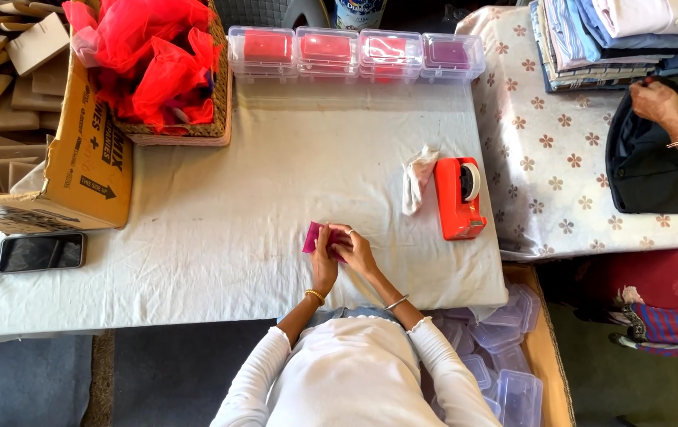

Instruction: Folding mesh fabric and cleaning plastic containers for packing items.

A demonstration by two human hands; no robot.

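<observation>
Head view, from above: the left hand and right hand meet on a small magenta piece, flat on the white-covered table, just left of the red tape dispenser; both hands are closed together on it, fingers pinching its right part, left edge showing free; its long axis cannot be told, since the hands hide most of it. Beside the dispenser's left side lies a crumpled white cloth; beyond the dispenser, along the table's far edge, stands a row of four clear plastic boxes, three with red contents, the rightmost purplish. Far left of the dispenser: a woven basket of red netting, a yellow cardboard carton with dark print and an arrow, and a black phone lying flat. Right of the dispenser, a floral cloth bears stacked folded shirts; another person's hand rests on a dark garment. Below the dispenser, empty clear boxes fill a carton.
</observation>
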